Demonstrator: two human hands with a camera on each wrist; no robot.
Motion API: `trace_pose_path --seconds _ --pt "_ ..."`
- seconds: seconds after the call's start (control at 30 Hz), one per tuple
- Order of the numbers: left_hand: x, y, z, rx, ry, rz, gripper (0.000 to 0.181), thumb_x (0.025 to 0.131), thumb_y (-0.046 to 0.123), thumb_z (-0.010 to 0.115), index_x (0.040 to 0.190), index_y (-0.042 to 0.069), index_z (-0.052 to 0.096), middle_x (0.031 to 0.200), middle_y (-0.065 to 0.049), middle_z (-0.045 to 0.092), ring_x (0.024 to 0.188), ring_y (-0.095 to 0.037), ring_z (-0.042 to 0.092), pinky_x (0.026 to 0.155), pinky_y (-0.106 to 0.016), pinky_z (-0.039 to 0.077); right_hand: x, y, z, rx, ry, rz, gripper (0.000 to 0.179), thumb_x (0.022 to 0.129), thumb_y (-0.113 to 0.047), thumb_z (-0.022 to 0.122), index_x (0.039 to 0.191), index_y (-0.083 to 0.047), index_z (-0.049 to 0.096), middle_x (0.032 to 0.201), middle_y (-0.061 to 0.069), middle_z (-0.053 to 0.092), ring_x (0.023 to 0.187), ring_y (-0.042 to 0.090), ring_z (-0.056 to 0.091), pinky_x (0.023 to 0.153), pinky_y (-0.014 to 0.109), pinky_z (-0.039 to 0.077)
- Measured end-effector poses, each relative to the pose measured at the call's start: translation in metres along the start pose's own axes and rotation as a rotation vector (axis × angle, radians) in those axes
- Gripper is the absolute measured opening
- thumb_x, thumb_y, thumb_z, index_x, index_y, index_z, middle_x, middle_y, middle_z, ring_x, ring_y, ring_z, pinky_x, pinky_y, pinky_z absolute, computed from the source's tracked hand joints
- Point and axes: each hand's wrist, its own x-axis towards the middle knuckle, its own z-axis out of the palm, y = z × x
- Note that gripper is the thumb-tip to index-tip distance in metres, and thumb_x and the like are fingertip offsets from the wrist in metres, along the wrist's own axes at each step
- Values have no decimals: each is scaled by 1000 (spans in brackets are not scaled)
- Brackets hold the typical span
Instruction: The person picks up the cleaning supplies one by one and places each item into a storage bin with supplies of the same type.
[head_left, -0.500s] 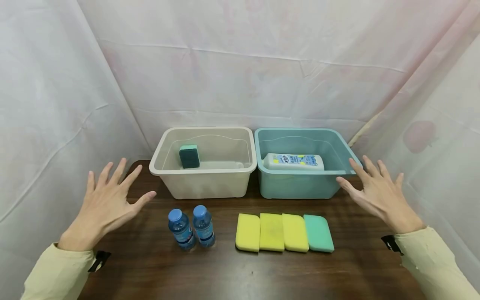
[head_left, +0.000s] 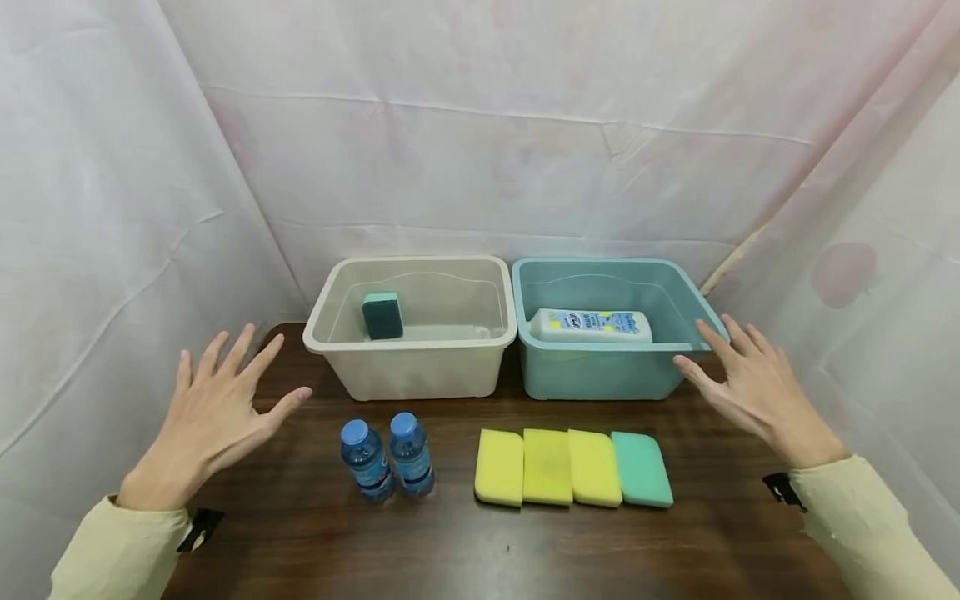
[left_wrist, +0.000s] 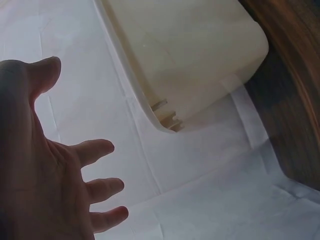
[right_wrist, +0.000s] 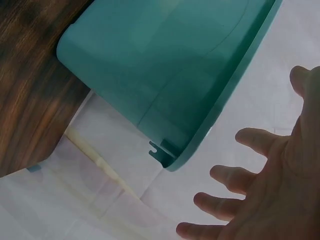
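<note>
My left hand (head_left: 213, 417) hovers with fingers spread to the left of the beige bin (head_left: 408, 371) and holds nothing. Spread the same way, my right hand (head_left: 765, 396) is in the air by the right side of the blue-green bin (head_left: 600, 375), also holding nothing. A dark green scouring sponge (head_left: 382, 317) stands inside the beige bin. Inside the blue-green bin a white labelled bottle (head_left: 592, 325) lies on its side. Both wrist views show the hands apart from the beige bin (left_wrist: 200, 55) and the blue-green bin (right_wrist: 145, 60).
Two small water bottles (head_left: 367, 462) with blue caps stand upright before the beige bin. Right of them, several yellow sponges (head_left: 498, 467) and a turquoise sponge (head_left: 642, 469) lie in a row on the dark wooden table (head_left: 480, 558). White cloth (head_left: 480, 167) hangs behind and at both sides.
The whole head view has shifted slightly, with the bins, bottles and sponges a little lower and to the right. Both hands keep nearly the same spread pose.
</note>
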Motion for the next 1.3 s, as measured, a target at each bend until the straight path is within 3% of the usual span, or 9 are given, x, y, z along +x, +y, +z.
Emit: trace_pose_path --seconds 0.3,0.5,0.73,1.03,1.3 --pt "-4 2 3 -130 48 34 76 105 57 56 167 16 38 172 -27 29 155 -57 26 122 -80 12 5 3 10 110 67 8 74 109 -54 52 167 -11 36 168 36 29 146 64 33 110 81 28" --pt "-6 6 5 -206 119 59 71 105 50 61 165 17 42 172 -23 33 149 -56 35 114 -77 28 8 4 15 162 127 14 69 109 -51 55 160 -6 47 166 33 36 145 62 37 109 80 29" --pt "-8 20 7 -290 198 72 67 100 44 71 157 14 53 162 -22 47 143 -52 44 107 -73 37 13 8 32 212 284 -26 53 107 -38 63 141 3 65 151 31 55 139 57 48 106 76 37" --pt "-12 32 12 -348 285 109 61 96 33 79 150 12 59 150 -19 60 136 -48 55 102 -71 44 17 15 58 258 559 -97 24 97 -14 74 112 5 78 132 30 68 121 53 61 96 69 46" --pt "-16 45 18 -394 362 132 54 90 21 84 140 11 67 139 -15 68 128 -42 63 97 -66 50 22 11 68 261 645 -179 18 93 -6 77 108 6 78 127 31 70 119 52 61 99 69 45"
